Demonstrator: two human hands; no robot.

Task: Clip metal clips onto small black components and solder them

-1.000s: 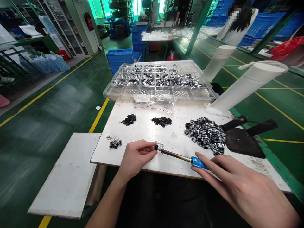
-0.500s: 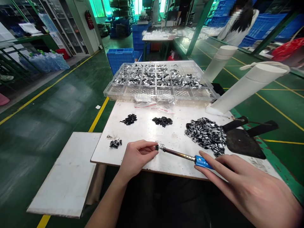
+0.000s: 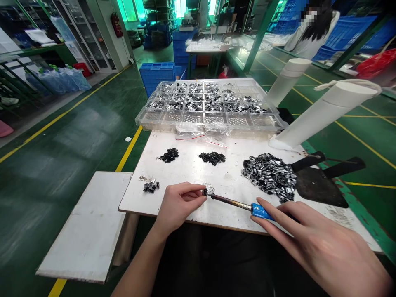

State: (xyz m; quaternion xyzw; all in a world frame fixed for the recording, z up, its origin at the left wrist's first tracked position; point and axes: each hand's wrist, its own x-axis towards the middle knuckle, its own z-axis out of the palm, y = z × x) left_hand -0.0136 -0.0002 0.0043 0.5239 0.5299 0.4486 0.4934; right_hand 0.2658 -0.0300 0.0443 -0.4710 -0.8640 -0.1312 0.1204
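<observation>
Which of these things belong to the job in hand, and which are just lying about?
Apparently part of the job:
blue-handled tool, in the right fingers
small dark part, in the left fingers
large pile of shiny parts
compartment tray

Apparently unrelated:
white scrap on the floor
fire extinguisher

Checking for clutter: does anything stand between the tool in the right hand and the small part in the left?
Nothing visible does. The blue-handled tool in the right hand points at the small black part in the left hand; whether its tip touches is too small to tell.
</observation>
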